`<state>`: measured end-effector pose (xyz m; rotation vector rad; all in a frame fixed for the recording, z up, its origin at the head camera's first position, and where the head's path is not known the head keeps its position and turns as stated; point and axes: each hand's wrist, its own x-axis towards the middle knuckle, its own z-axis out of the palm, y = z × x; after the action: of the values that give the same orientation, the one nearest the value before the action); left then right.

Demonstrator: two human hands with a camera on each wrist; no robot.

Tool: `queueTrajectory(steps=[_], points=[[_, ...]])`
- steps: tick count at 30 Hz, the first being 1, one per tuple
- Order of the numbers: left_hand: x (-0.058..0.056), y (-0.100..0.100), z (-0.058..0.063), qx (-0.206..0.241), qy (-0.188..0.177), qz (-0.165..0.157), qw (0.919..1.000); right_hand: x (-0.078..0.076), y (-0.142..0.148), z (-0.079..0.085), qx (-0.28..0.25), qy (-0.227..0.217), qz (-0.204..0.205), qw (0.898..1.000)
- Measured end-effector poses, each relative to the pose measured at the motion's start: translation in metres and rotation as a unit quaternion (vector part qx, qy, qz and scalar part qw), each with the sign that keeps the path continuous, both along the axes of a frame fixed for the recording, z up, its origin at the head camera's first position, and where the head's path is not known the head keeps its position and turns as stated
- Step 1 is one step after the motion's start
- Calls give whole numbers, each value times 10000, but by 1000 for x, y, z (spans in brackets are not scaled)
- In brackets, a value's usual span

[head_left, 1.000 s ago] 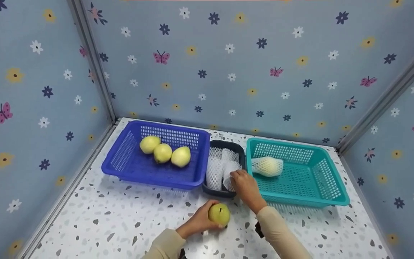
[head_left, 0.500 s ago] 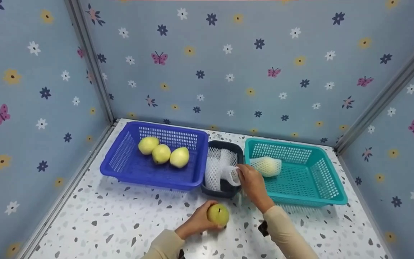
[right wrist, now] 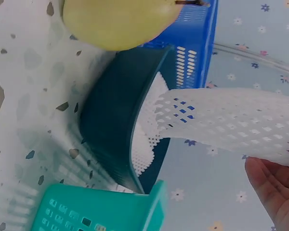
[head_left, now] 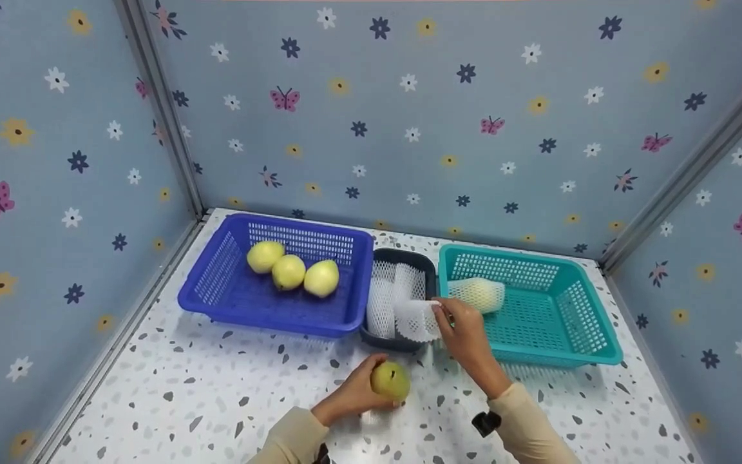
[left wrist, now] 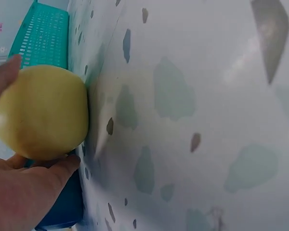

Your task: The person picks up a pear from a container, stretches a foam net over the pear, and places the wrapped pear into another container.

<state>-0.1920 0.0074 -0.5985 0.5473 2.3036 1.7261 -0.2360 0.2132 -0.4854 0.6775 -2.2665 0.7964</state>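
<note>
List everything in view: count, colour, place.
Big basket: 1, blue, left
Loose pears: 3, yellow, inside
Small basket: 1, dark, middle
Foam nets: 2+, white, inside
Lifted net: 1, white, at small basket
Other basket: 1, teal, right
Netted pear: 1, yellow, inside
Held pear: 1, yellow-green, front
Table: 1, white, below
Walls: 3, blue, around
Posts: 2, grey, corners
Sleeves: 2, beige, forearms
Wrist devices: 2, black, cuffs
Left hand: 1, round pear
Right hand: 1, pinching net

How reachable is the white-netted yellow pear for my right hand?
Probably yes: the pear lies in the open teal plastic basket beside your right hand, though its fingers pinch a white mesh sleeve.
</note>
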Motion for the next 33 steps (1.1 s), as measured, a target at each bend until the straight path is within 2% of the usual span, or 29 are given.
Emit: queueTrajectory(steps=[4,9,11,14,16,19,21,23,26,29,31,33], points=[[-3,-4,10,410,-346,93,9985,10,1,5,-156,-90,219,9996],[-11,-7,30,1019,-184,510,9933,24,-2,12,-284,-303,329,9986],[-12,-6,41,1327,-114,683,9887,29,-4,14,-289,-364,357,9983],[-14,-3,53,1915,-388,913,9765,36,-8,16,-337,-422,450,9975],[-16,0,55,2138,-720,1107,9679,40,-11,16,-397,-487,512,9967],[-19,6,53,2149,-1199,1520,9572,43,-15,15,-472,-572,536,9958],[-21,10,51,2344,-1534,1572,9470,44,-16,14,-508,-656,502,9953],[-22,14,51,2684,-1828,1528,9334,45,-18,12,-548,-716,484,9948],[-24,19,51,3414,-2254,1358,9023,46,-20,11,-638,-796,533,9934],[-24,20,52,3849,-2549,1356,8767,48,-22,9,-842,-968,746,9889],[-24,20,54,4080,-2771,1279,8605,49,-22,8,-1234,-1343,1059,9775],[-24,19,56,4276,-2990,1066,8464,49,-22,8,-1882,-1915,1401,9530]])
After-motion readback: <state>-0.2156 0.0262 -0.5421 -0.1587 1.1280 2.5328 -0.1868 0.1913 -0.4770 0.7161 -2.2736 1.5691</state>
